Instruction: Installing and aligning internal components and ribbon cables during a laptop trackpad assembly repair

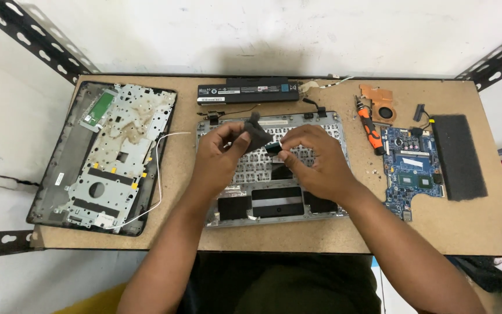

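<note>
Head view looks down on your brown fibreboard table, set against a white wall with perforated metal brackets at its corners. Your left hand pinches a dark grey cloth; your right hand grips a small black part with a blue end, too small to identify. Both hover over the silver keyboard frame at the centre, hiding its middle. A stripped laptop base lies left, a black battery behind, an orange screwdriver, blue circuit board and black foam pad right.
</note>
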